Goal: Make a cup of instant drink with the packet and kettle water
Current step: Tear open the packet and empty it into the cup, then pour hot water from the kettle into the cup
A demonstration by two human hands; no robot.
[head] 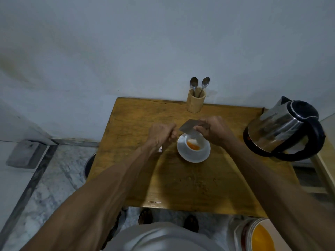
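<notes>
Packet (188, 128) lettering unreadable above cup (193, 144)

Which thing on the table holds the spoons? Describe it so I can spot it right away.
Start at the wooden table and go to its far edge, by the wall. There stands a holder, a short upright cylinder of pale wood with two metal spoons sticking up. Unlike the white cup and steel kettle, it is wooden.

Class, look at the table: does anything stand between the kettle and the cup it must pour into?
Only the right hand, holding the packet above the cup. The table between the kettle and the cup looks bare.
</notes>
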